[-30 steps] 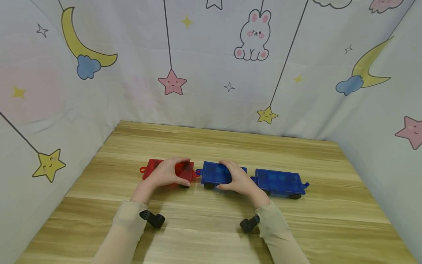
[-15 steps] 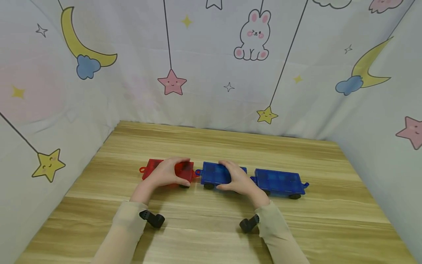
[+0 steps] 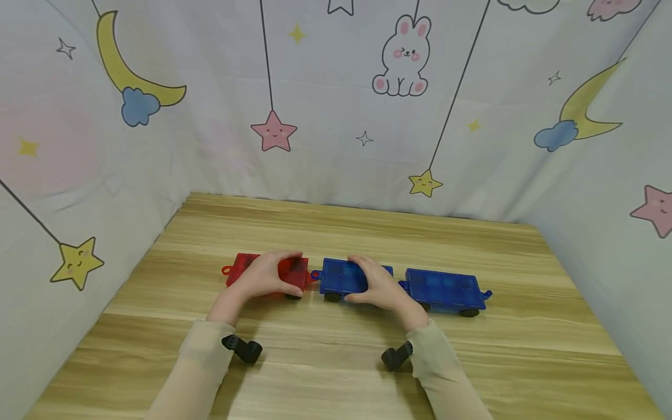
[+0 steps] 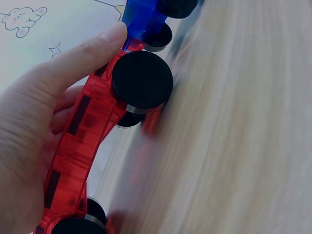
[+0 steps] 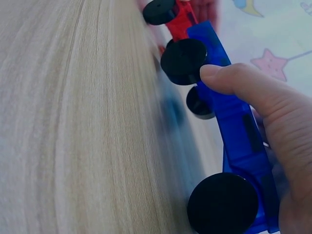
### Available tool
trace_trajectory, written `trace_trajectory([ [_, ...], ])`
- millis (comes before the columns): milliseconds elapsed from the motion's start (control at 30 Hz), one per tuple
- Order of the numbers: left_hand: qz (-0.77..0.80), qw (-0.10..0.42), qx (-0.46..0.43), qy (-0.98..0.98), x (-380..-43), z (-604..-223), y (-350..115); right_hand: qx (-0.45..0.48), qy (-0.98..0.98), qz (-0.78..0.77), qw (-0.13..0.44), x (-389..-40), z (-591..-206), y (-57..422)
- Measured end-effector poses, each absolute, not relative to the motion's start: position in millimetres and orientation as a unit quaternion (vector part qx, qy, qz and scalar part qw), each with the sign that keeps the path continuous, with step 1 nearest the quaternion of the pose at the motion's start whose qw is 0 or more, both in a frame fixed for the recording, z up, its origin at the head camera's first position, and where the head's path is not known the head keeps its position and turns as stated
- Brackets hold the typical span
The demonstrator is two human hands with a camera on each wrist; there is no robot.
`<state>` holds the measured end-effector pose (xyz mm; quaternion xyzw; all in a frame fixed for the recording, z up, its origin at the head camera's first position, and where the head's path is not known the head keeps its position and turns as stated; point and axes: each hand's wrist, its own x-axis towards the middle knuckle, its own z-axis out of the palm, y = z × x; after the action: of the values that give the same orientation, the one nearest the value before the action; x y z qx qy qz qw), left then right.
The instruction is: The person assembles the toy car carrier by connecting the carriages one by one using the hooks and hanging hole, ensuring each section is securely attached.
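My left hand [image 3: 262, 277] grips a red translucent toy train car [image 4: 87, 141] across its width, thumb along the near side. In the head view a red ring [image 3: 227, 270] sticks out from that car's left end. Just right of it, my right hand [image 3: 378, 286] holds a blue toy train car [image 5: 236, 126], its thumb on the near side by a black wheel [image 5: 184, 62]. The red car's right end and the blue car's left coupling [image 3: 315, 275] overlap; whether they are hooked I cannot tell. A second blue car [image 3: 446, 290] stands right of my right hand, untouched.
The cars stand in a row on a wood-grain table [image 3: 336, 361]. White curtains [image 3: 336, 157] printed with stars, moons and a rabbit hang at the back and both sides. A small black device [image 3: 244, 349] sits on the left wrist and a similar device [image 3: 397, 356] on the right.
The held blue car's far edge has dipped very slightly in the head view. Otherwise both hands and the cars keep the same places.
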<state>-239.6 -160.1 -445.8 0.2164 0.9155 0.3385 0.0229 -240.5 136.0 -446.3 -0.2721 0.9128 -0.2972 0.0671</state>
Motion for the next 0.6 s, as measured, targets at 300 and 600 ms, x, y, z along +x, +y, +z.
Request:
trace_trajectory([
  [300, 0.339, 0.027, 0.215, 0.916, -241.7, -447.6, -160.7, -0.272, 0.915, -0.289, 0.071, -239.8, -444.5, 134.7],
  [600, 0.339, 0.028, 0.217, 0.915, -241.0, -446.5, -161.5, -0.273, 0.916, -0.287, 0.072, -238.8, -443.5, 133.5],
])
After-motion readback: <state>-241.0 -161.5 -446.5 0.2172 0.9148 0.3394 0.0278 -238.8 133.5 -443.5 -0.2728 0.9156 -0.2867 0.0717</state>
